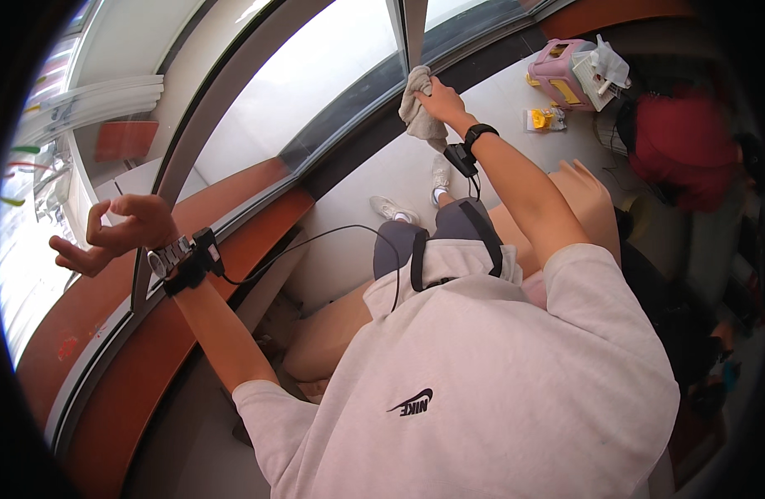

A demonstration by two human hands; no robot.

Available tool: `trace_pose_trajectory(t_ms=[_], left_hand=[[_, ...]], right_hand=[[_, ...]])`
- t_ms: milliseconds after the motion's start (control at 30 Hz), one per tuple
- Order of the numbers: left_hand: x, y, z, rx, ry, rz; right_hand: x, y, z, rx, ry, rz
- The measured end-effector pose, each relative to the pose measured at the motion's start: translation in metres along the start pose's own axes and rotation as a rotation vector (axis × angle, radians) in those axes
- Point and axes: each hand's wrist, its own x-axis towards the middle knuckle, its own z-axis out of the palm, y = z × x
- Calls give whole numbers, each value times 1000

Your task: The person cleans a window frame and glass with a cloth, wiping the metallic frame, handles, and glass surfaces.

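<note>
My right hand (443, 101) grips a crumpled beige cloth (420, 112) near the lower end of the vertical metal post (415, 34) of a glass door or window frame. Folds of the cloth hang below my fingers. Over on the left, my left hand (117, 231) is raised beside the curved-looking metal frame, its fingers bent and apart with nothing held. Glass panes (289, 81) stand between and beyond the two hands. Each wrist wears a black strap with a small device and a cable.
A reddish-brown ledge (189, 340) runs along the frame's base. On the pale floor stand a pink and yellow plastic stool (560, 75) with things on it and a yellow packet (544, 118) beside it. A dark red item (682, 146) lies at the right, near dim clutter.
</note>
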Motion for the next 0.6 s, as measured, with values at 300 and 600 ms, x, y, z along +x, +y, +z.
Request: trace_pose_trajectory(t_ms=[300,600], left_hand=[[13,13,-6,24,-15,44],[9,15,0,90,-22,78]], right_hand=[[86,-19,75,2,156,23],[47,-78,226,164,26,-310]])
